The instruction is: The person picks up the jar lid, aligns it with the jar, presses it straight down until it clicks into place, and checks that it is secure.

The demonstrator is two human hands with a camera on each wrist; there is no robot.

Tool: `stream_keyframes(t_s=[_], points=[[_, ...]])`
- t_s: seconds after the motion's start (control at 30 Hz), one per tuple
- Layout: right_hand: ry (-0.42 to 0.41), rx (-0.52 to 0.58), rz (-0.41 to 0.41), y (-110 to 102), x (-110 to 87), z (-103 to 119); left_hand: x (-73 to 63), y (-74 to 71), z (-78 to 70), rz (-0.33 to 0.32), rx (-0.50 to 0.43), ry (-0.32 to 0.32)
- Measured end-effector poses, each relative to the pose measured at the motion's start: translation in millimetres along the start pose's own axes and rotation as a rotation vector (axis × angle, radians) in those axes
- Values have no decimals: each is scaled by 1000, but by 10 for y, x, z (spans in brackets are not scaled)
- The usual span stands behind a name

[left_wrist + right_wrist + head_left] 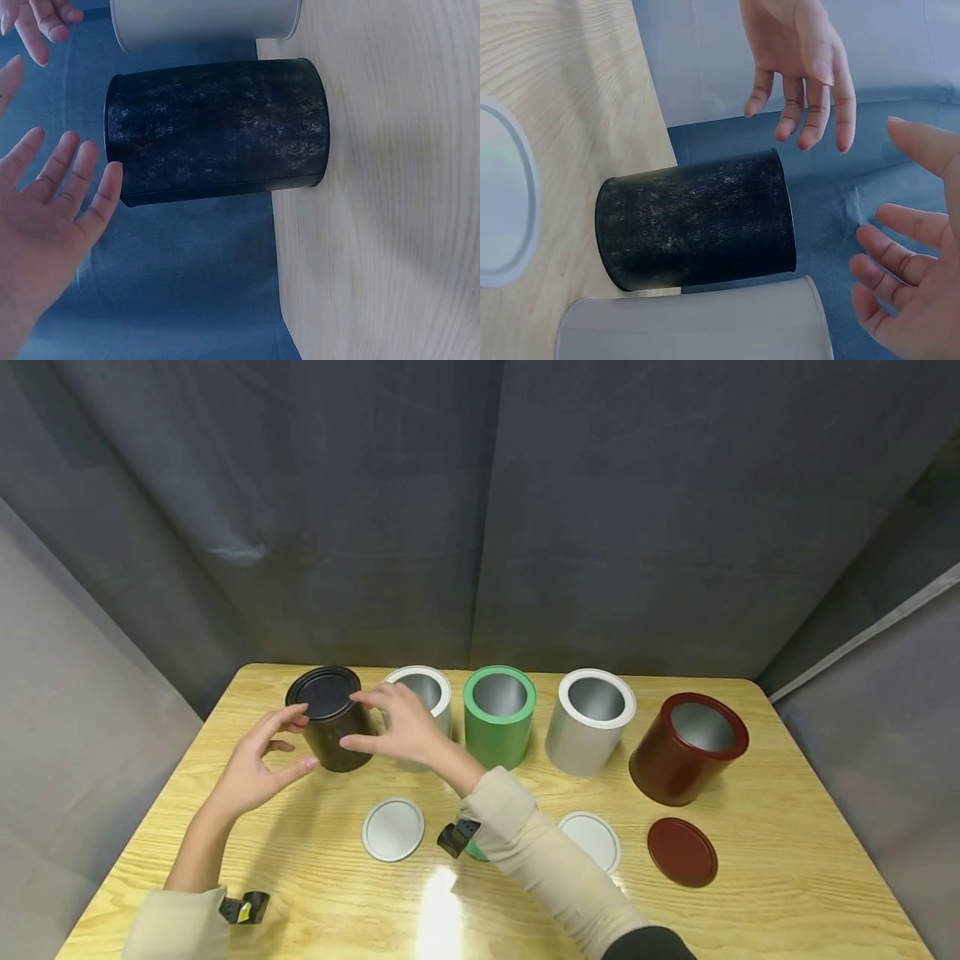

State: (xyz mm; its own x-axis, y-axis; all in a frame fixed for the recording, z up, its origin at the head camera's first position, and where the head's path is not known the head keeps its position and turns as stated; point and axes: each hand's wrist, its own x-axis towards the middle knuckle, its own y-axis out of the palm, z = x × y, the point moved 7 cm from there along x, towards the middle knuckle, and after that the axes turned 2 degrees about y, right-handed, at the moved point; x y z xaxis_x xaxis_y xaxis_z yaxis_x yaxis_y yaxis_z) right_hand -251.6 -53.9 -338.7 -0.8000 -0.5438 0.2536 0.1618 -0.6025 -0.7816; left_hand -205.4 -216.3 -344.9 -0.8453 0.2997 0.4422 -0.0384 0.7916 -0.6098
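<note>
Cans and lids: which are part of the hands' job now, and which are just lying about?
Probably the job now:
black can, left hand and right hand near it
black lid on it

Probably just lying about:
two open white cans
open green can
open dark red can
two white lids
green lid, mostly hidden
dark red lid

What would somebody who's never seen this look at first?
Probably the black can at the row's left end, its lid on, with the left hand and right hand open near its two sides. Next, perhaps, the bright green can in the row's middle and the dark red can at its right end, both without lids.
</note>
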Motion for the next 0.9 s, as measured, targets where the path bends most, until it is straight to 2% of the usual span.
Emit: stream_keyframes(t_s=[0.1, 0.4, 0.67, 0.9], points=[[-1, 11, -5, 0, -66, -17, -25, 3, -60, 2, 11, 2], [-1, 31, -28, 100, -313, -92, -173, 152, 224, 50, 56, 16], [8, 66, -54, 264, -526, -193, -268, 270, 288, 94, 23, -4], [-13, 26, -50, 348, -656, -250, -357, 403, 338, 134, 25, -22]])
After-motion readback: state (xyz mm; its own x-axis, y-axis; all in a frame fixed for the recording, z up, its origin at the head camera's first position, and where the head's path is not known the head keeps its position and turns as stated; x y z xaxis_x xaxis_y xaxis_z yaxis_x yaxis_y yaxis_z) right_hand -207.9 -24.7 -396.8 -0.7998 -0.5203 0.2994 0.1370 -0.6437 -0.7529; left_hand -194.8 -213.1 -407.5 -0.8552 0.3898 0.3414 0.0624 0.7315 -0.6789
